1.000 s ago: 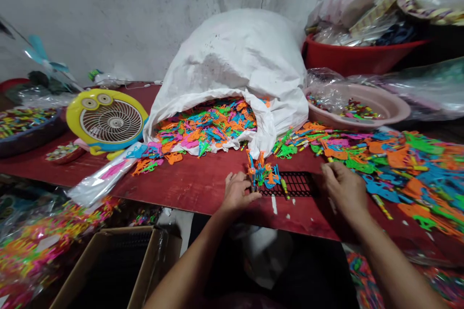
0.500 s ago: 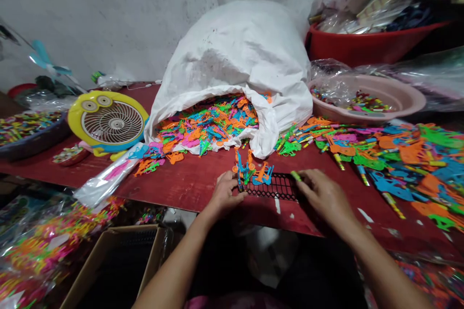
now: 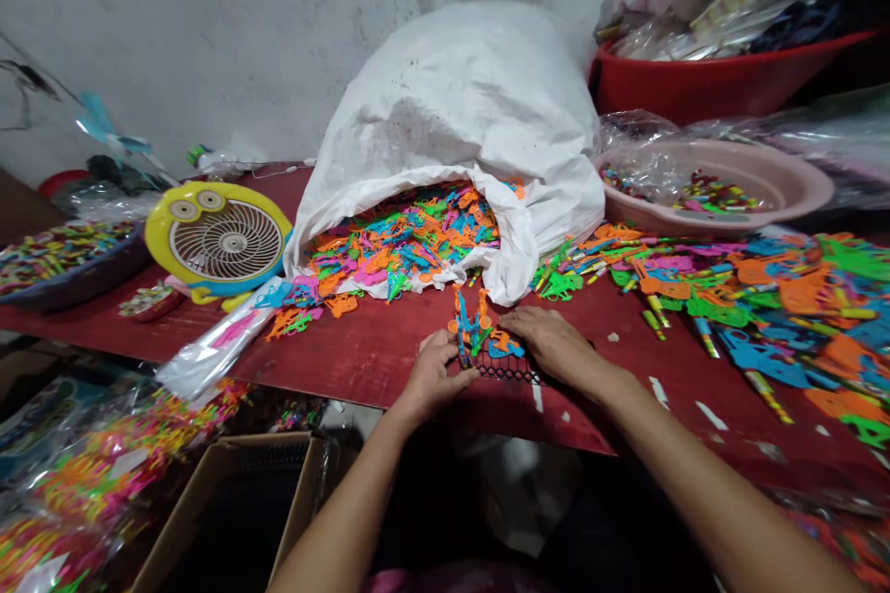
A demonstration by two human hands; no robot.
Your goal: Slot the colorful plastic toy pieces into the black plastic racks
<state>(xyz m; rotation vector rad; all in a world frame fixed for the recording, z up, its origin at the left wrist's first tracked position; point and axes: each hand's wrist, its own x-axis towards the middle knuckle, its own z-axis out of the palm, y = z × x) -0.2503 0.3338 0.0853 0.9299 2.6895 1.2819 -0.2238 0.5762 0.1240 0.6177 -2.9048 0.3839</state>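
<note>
On the table's near side lies a black plastic grid rack (image 3: 511, 372), with several small coloured plastic pieces standing in its left part. My left hand (image 3: 437, 372) grips the rack's left end, thumb along the near edge. Beside it rise blue and orange pieces (image 3: 470, 320), and a blue paddle-shaped piece (image 3: 505, 347) lies just right of them. My right hand (image 3: 556, 345) reaches over the rack's right part, fingers bent down by an orange piece (image 3: 499, 336). Its fingertips are partly hidden, and what they pinch cannot be made out.
A big white sack (image 3: 451, 102) spills coloured plastic pieces (image 3: 410, 236) behind the rack. More pieces (image 3: 757, 296) are heaped at the right, before a pink basin (image 3: 779, 181). A yellow fan (image 3: 229, 241) stands left. Below the table edge is a cardboard box (image 3: 306, 482).
My right hand has moved left from the rack's right end, over the rack toward the standing pieces. The yellow-green stick it held is now out of sight. My left hand stays on the rack.
</note>
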